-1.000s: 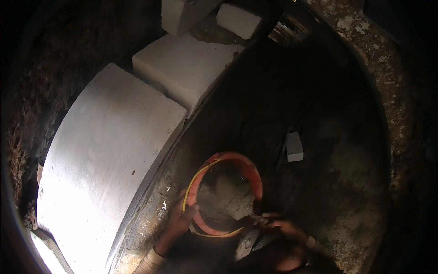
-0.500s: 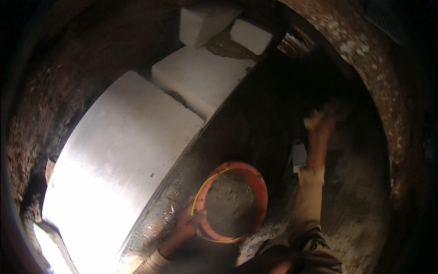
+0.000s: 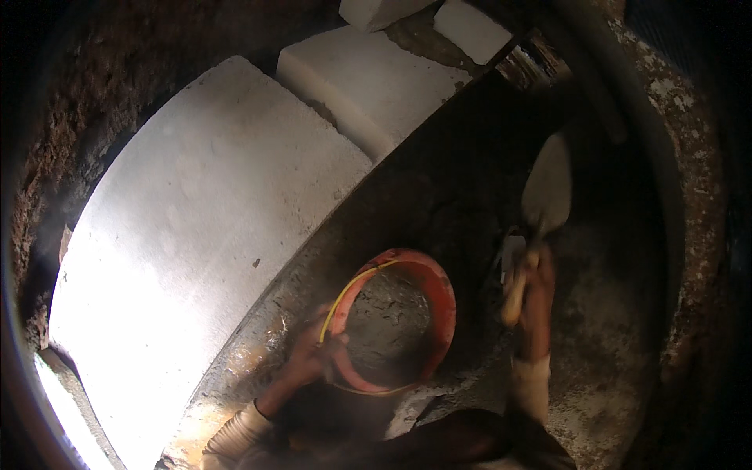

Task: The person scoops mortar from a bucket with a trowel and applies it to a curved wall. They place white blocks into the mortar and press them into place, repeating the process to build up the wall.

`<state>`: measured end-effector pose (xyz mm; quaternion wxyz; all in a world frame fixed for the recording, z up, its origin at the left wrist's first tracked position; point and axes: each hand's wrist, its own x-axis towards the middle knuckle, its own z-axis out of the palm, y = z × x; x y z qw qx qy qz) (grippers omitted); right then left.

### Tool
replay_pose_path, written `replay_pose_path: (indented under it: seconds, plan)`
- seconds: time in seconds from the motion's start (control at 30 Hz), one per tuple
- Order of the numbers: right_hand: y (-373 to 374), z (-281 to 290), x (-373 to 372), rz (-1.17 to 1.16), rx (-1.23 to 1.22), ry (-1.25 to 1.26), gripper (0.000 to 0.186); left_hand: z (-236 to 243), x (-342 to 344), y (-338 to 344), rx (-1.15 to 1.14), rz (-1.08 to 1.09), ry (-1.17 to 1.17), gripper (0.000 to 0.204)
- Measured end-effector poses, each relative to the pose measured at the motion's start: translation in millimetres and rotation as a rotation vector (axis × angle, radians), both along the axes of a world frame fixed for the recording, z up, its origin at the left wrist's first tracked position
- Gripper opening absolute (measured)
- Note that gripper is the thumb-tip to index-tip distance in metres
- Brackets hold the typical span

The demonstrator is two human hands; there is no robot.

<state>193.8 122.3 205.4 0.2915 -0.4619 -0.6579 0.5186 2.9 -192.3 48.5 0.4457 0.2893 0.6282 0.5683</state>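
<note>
My left hand (image 3: 313,354) grips the near left rim of a round orange pan (image 3: 435,291) that has a yellow edge and holds grey mortar. My right hand (image 3: 531,276) is raised to the right of the pan and holds a trowel (image 3: 548,188) by its light handle. The trowel's pale, mortar-smeared blade points up and away from me. The scene is dim, and both hands are blurred.
A large white block (image 3: 196,258) lies to the left, brightly lit. More white blocks (image 3: 368,78) sit beyond it, with smaller ones (image 3: 470,27) at the top. A rough, mortar-spattered surface (image 3: 619,329) and a dark pipe-like edge (image 3: 603,86) are on the right.
My right hand left the pan, reached far to the upper right, and has drawn back with the trowel raised. My left hand kept hold of the pan rim.
</note>
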Motion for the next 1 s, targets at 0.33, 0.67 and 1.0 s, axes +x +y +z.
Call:
replay_pose_path:
  seconds: [0.33,0.67,1.0]
  plan:
    - [-65.0,-58.1,150.0,1.037,0.651,-1.061,0.038,15.0,16.0,16.1,0.15,-0.162,0.129,0.052]
    - [-93.3,-73.7,89.3,0.569,-0.998,-0.643,0.036,18.9,25.4,25.4,0.158,-0.141,0.007,0.052]
    - [-119.6,-77.4,90.0,0.327,-0.887,-0.283,0.041,12.5,4.5,17.7,0.176,-0.032,-0.186,0.053]
